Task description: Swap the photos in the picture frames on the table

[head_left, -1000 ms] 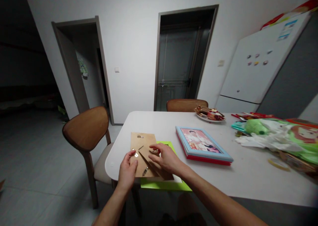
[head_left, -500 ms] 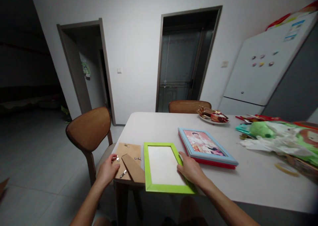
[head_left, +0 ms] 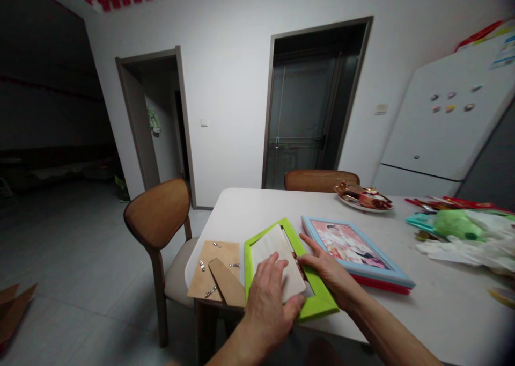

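Note:
A lime-green picture frame (head_left: 248, 266) is tilted at the front edge of the table. My right hand (head_left: 328, 272) grips its right side, with fingertips showing through the opening. A white sheet or thin board (head_left: 269, 242) lies askew in the frame, leaving a gap along its right side. Over this sheet rests my left hand (head_left: 269, 291), fingers spread and thumb near the sheet's lower edge. Left of the frame lies a brown backing board (head_left: 201, 280) with metal clips and a stand leg (head_left: 225, 283). To the right, a light-blue framed photo (head_left: 354, 242) sits on something red.
Behind, a plate (head_left: 364, 207) holds wrapped items. Green plush and white wrapping (head_left: 462, 242) spread over the right of the white table (head_left: 257, 202). Wooden chairs stand at the left (head_left: 161, 216) and far side (head_left: 322, 180). Cardboard (head_left: 14, 307) lies on the floor.
My left hand has gone from the backing board to the white sheet in the frame. The green frame is now tilted and turned, and the sheet has shifted inside it.

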A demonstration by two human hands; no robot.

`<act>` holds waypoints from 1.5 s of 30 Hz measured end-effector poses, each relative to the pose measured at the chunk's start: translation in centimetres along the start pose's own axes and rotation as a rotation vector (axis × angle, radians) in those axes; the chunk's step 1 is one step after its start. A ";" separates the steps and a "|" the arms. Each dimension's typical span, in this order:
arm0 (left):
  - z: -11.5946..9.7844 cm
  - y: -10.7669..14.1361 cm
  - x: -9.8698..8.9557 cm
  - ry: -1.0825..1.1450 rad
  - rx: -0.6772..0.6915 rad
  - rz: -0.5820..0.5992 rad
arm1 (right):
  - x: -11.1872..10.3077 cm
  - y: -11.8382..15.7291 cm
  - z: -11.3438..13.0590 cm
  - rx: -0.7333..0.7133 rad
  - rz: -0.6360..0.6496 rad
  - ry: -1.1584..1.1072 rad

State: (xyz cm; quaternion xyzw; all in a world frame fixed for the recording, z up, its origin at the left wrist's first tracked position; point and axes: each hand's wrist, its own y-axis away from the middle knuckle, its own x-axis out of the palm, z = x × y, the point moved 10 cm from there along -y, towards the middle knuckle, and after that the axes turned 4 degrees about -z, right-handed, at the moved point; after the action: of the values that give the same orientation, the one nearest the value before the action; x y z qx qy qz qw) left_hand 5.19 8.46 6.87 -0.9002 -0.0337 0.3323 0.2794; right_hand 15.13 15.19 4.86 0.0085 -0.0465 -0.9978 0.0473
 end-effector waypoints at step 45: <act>6.1 4.8 -1.8 -0.197 -0.179 0.077 | 7.6 -1.7 -6.1 0.010 0.101 0.118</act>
State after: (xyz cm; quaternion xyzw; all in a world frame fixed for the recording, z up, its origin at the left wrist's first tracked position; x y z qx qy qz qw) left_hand -0.54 6.90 1.56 -0.8851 -0.0561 0.4253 0.1805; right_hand 7.58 15.56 -1.48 0.0654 -0.0489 -0.9916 0.1001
